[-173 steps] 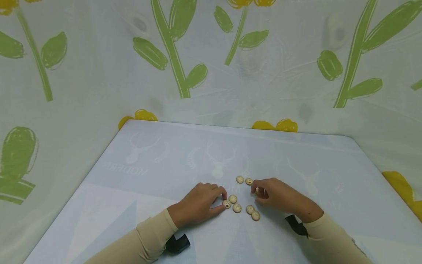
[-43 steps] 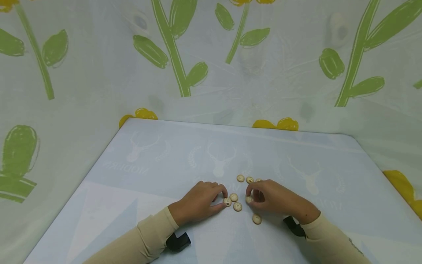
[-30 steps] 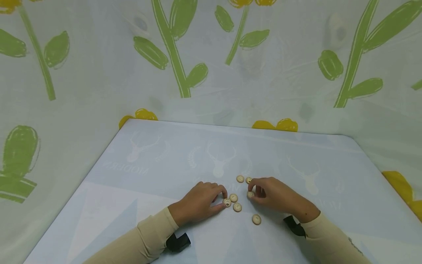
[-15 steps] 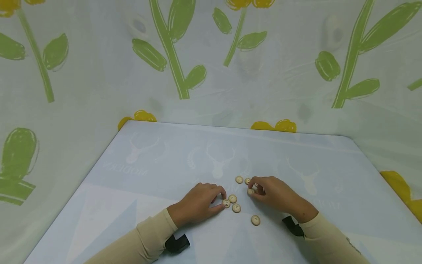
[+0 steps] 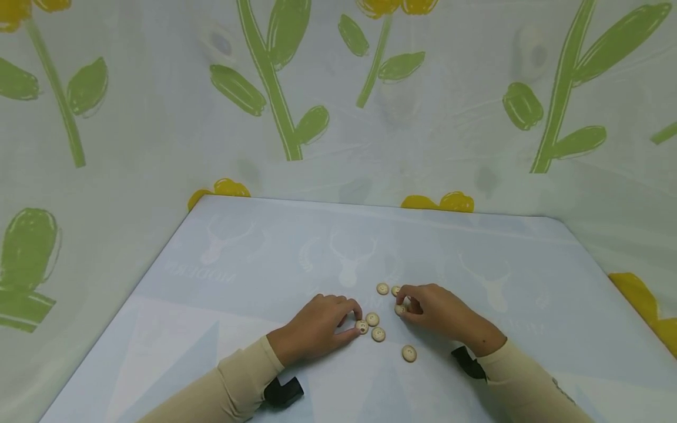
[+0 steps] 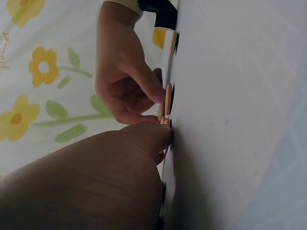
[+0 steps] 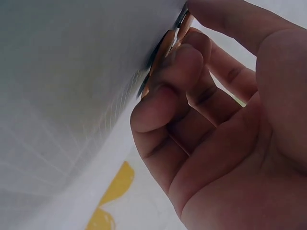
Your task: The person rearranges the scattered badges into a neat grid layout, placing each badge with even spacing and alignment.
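With thumb and forefinger my left hand (image 5: 316,330) holds a round wooden button (image 5: 362,327) by its edges on the table. Two more buttons lie against its right side, an upper button (image 5: 372,319) and a lower button (image 5: 378,334). To the right, my right hand (image 5: 443,311) pinches another wooden button (image 5: 401,309) between thumb and forefinger. Just beyond those fingers are a far button (image 5: 382,288) and a button (image 5: 396,291) partly covered by the forefinger. In the right wrist view, the curled fingers (image 7: 184,69) of my right hand sit close over the table surface.
A single button (image 5: 409,353) lies apart, nearer me, below the right hand. The pale blue table (image 5: 254,235) has printed deer heads and lettering. Behind its far edge hangs a white cloth (image 5: 449,129) with green stems and yellow flowers. Each wrist carries a dark strap mount (image 5: 284,392).
A third button went down in the far row, now hidden by the right hand. That hand then took one button from the near pair and slid it away from me. The left hand has stayed.
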Motion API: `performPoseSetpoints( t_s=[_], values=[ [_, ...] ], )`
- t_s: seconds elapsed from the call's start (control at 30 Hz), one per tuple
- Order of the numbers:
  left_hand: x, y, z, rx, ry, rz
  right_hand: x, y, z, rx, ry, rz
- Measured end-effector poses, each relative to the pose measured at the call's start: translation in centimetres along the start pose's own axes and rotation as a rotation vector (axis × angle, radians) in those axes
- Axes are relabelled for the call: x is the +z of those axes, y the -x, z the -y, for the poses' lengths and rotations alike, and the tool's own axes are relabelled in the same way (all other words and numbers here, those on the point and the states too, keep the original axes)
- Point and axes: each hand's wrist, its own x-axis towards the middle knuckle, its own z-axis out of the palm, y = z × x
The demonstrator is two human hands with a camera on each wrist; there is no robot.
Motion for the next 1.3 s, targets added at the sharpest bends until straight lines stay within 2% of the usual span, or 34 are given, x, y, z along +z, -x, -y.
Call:
performPoseSetpoints(
  t_s=[0.57,0.9,1.1,1.3],
  values=[
    [0.28,0.23,-0.37,-0.006,0.017,-0.003,0.3,0.14,0.04,0.003,0.007,0.02],
    [0.28,0.43,-0.43,-0.012,0.028,-0.011,0.16,0.23,0.02,-0.024,-0.005,0.023],
    [0.05,0.06,-0.52,-0.006,0.007,-0.008,-0.15,0.34,-0.37,-0.049,-0.026,-0.003],
    [0.05,0.06,-0.52,-0.005,-0.004,-0.005,-0.29,0.49,-0.4,-0.076,-0.057,0.009]
  ],
)
